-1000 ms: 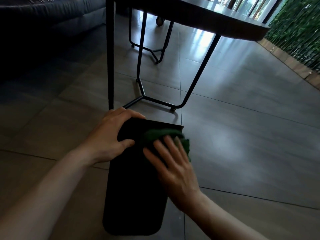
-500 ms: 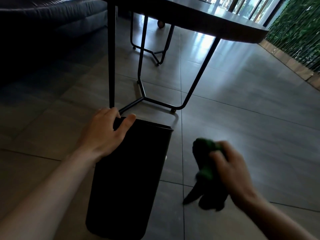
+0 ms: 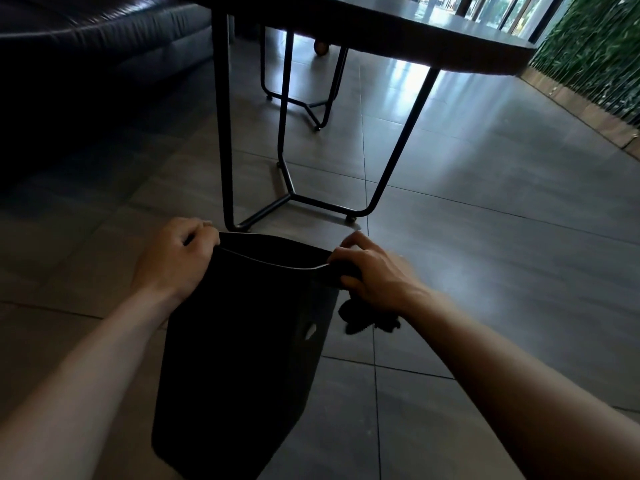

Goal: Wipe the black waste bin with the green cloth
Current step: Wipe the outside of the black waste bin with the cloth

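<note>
Now both hands grip the rim of the black waste bin (image 3: 242, 341), which stands on the tiled floor (image 3: 485, 271) just before the table's metal legs (image 3: 287, 168). The left hand (image 3: 176, 261) curls shut over the left edge; the right hand (image 3: 374, 275) pinches the right edge with the green cloth (image 3: 367, 318) bunched and hanging beneath it. It looks like repositioning between wipes; next, I'd guess, the cloth must spread flat against a side.

Before you, the grey tiled floor (image 3: 485, 220) carries the black waste bin (image 3: 242, 341), the metal-legged table (image 3: 381, 32) and a dark sofa (image 3: 86, 46).
</note>
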